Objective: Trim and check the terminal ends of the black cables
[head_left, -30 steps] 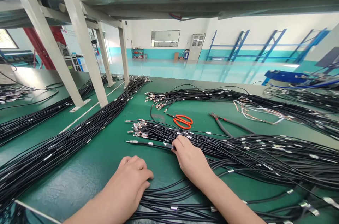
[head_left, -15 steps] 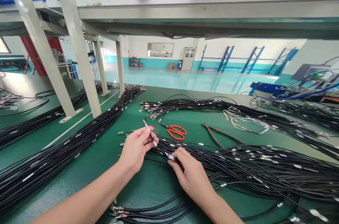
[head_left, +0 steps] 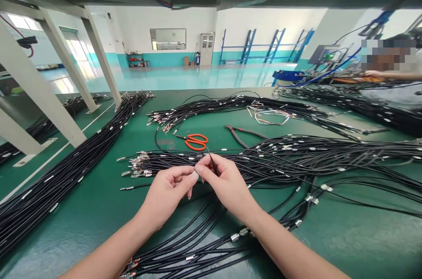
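Note:
My left hand [head_left: 171,193] is closed, with thumb and fingers pinching a small silvery-white piece [head_left: 195,173]. What this piece joins to is hidden by the fingers. My right hand [head_left: 227,184] meets it, thumb and fingertip at the same piece. A slim dark pointed tool [head_left: 212,163] sticks up from the right hand's curled fingers, tip away from me; its exact kind is unclear. Just behind both hands lies a bundle of black cables [head_left: 280,156], with metal terminals [head_left: 140,164] at its left end. More black cables [head_left: 194,230] run beneath my forearms.
Orange-handled scissors [head_left: 197,141] and dark-handled pliers [head_left: 245,136] lie beyond the hands. Another cable bundle [head_left: 211,105] and white wires [head_left: 268,115] are farther back. A long bundle [head_left: 89,156] runs along the left by the shelf posts [head_left: 61,107]. A person [head_left: 389,59] is at far right.
My hands have come together, the right one moving to the left hand's fingertips. The tool in the right hand now points up and away. The view has tipped down and shifted right.

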`<state>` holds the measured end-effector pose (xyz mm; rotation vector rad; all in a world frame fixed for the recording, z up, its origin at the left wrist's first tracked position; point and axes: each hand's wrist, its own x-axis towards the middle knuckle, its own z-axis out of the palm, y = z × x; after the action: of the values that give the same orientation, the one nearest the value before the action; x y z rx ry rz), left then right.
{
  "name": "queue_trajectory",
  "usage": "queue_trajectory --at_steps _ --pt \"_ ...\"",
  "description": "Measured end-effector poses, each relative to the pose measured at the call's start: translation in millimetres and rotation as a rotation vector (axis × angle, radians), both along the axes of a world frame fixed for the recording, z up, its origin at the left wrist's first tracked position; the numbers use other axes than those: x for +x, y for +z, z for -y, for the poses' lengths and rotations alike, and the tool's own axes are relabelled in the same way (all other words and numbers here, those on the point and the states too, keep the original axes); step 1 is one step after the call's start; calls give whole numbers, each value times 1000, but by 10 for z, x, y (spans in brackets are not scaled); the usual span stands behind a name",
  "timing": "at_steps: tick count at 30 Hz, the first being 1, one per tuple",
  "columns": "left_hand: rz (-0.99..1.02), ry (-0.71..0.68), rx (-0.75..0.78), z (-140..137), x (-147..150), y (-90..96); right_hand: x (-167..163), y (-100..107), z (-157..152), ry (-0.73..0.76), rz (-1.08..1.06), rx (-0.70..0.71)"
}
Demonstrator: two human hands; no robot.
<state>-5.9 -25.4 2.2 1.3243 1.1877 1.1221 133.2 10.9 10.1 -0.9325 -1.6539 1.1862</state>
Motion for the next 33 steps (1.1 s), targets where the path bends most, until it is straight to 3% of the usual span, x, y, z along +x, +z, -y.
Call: queue_trajectory --at_steps 5,11,27,33 --pt "-34 7 -52 9 -17 12 47 0 -22 -7 -140 -160" --pt "122 34 -75 21 -48 -33 57 4 -61 33 -301 -344" --pt "83 112 -8 24 -41 -77 39 17 -4 125 -219 -325" --pt "105 138 -48 25 -58 -85 29 -14 -18 107 -136 -329"
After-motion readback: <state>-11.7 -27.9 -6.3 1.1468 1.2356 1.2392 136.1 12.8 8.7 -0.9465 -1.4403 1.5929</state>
